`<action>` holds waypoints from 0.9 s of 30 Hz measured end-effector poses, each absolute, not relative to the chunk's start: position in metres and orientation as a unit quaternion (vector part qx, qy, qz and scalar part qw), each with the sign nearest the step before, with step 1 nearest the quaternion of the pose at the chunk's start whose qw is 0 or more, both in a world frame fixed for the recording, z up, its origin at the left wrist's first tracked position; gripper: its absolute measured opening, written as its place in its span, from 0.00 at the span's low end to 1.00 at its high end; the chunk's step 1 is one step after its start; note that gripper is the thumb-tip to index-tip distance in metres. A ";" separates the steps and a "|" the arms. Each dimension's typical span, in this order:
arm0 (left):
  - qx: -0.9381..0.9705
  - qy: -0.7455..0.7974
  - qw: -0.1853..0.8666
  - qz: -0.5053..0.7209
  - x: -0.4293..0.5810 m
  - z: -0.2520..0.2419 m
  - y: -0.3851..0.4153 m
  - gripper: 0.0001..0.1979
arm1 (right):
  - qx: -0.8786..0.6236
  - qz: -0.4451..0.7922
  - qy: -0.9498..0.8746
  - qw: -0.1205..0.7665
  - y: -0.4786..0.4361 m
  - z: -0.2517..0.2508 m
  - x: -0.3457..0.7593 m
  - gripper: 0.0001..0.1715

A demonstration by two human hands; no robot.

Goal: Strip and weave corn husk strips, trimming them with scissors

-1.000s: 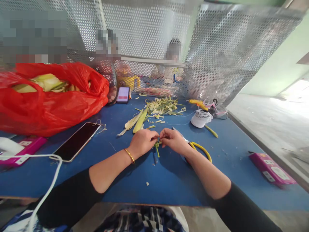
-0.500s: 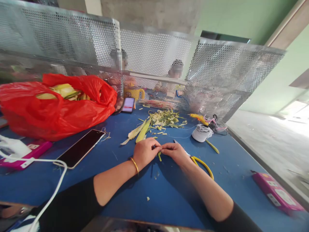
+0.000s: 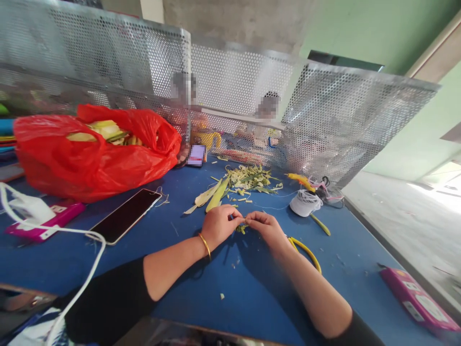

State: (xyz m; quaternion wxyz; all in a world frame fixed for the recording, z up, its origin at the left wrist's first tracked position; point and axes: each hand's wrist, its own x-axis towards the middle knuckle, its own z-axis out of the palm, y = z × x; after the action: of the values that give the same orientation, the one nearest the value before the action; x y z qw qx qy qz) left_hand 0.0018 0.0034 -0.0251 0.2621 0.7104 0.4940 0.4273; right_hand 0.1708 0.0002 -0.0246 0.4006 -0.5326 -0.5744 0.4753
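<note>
My left hand (image 3: 220, 227), with a gold bangle at the wrist, and my right hand (image 3: 268, 233) meet fingertip to fingertip over the table's middle. Both are closed in a pinch on a small green husk strip (image 3: 242, 228), which sticks out beneath the fingers; the pinched part is hidden. Just beyond my left hand lie long pale-green husk leaves (image 3: 218, 194). Behind them is a heap of cut husk strips (image 3: 250, 178). Yellow-handled scissors (image 3: 306, 250) lie beside my right hand and forearm, their blades mostly covered.
On the blue table (image 3: 201, 298), a red plastic bag (image 3: 108, 168) of husks and a phone (image 3: 124, 216) are left. A white thread spool (image 3: 305, 203) stands right, near a magenta box (image 3: 418, 298). A perforated metal screen (image 3: 237, 72) crosses the back, with people behind it.
The view has shifted, so most things appear slightly farther right. Below my fingertips the green piece looks more bunched and spread than the single stem seen before. Both hands keep pinching.
</note>
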 end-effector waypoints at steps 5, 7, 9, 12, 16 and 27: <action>0.697 0.484 0.301 0.435 0.001 -0.027 0.007 0.09 | -0.510 0.389 -0.638 0.426 0.005 -0.027 0.177 0.12; 0.689 0.479 0.321 0.439 0.000 -0.027 0.009 0.09 | -0.505 0.358 -0.659 0.428 0.006 -0.029 0.179 0.10; 0.675 0.481 0.342 0.442 -0.001 -0.027 0.011 0.10 | -0.505 0.334 -0.671 0.428 0.007 -0.028 0.181 0.08; 0.641 0.509 0.368 0.441 -0.001 -0.028 0.014 0.11 | -0.506 0.304 -0.681 0.434 0.007 -0.023 0.186 0.06; 0.606 0.544 0.390 0.430 -0.002 -0.029 0.017 0.13 | -0.481 0.298 -0.688 0.455 0.005 -0.014 0.188 0.07; 0.589 0.546 0.421 0.423 0.000 -0.031 0.016 0.12 | -0.409 0.516 -0.593 0.464 -0.007 -0.015 0.169 0.15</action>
State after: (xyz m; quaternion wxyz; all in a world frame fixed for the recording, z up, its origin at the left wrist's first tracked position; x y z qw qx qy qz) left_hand 0.0003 0.0161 -0.0313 0.4206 0.5888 0.5456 0.4226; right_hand 0.1688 -0.0067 -0.0147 0.4642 -0.4088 -0.5927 0.5159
